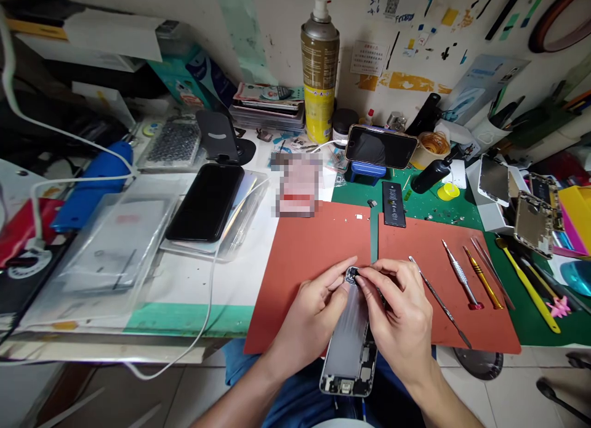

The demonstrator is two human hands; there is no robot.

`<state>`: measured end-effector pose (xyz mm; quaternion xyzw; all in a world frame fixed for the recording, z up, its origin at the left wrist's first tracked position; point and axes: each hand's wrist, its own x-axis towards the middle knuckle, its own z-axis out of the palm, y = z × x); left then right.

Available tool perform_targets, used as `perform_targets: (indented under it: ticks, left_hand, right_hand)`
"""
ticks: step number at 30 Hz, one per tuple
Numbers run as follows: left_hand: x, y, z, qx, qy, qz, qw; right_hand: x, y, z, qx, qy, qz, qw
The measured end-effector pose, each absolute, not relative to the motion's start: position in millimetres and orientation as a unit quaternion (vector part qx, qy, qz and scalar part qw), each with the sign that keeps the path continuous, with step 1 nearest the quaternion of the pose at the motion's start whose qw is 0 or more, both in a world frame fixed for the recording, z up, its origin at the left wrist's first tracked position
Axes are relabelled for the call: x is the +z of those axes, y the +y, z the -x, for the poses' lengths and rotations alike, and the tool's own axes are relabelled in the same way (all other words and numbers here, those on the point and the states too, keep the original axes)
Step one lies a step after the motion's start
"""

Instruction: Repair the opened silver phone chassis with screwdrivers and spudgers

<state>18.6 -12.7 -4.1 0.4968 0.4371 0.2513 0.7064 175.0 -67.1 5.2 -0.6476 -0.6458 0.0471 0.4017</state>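
Observation:
An opened phone body (348, 345), with its silver inside and small parts showing, lies lengthwise between my hands at the front edge of the red mat. My left hand (309, 314) is closed round its upper left side, thumb on the inside and fingers along the top edge. At the top right corner, the thumb and index finger of my right hand (401, 311) are pinched together over a small dark part (354, 274). Whether the fingertips grip that part is too small to tell. The other right fingers curl beside the phone.
Right of my hands, a metal pry tool (438, 298), two screwdrivers (462, 274) and tweezers lie on the red mat (300, 249). A battery (393, 204) and propped phone (381, 146) are behind. A black phone (205, 202) and white cable (212, 292) are left.

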Motion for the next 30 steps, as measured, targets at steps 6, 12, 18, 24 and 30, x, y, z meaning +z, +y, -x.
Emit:
perform_targets:
  ticks: [6,12,18,24,30]
  left_hand:
    - [-8.8,-14.7,-15.7,0.239,0.452,-0.536,0.671]
    - [-7.4,-13.5,-17.3,0.261,0.434,-0.546,0.668]
    - [-4.5,-12.7,-18.4,0.260,0.439,-0.547,0.664]
    - [-5.2,-13.6,-18.6,0.256,0.438,-0.545,0.668]
    - [-10.4,-15.2,-16.0,0.255,0.429,-0.536,0.681]
  right_hand:
    - [4.3,-64.8,-175.3,0.047,-0.650,0.635,0.415]
    - [2.5,-63.5,-177.4,0.049,-0.656,0.620,0.428]
    - [1.7,-63.9,-177.8,0.051,-0.662,0.615,0.426]
    - [0.9,-63.6,-175.9,0.046,-0.661,0.622,0.417]
    - [0.6,-63.8,-173.6,0.048,-0.649,0.627,0.428]
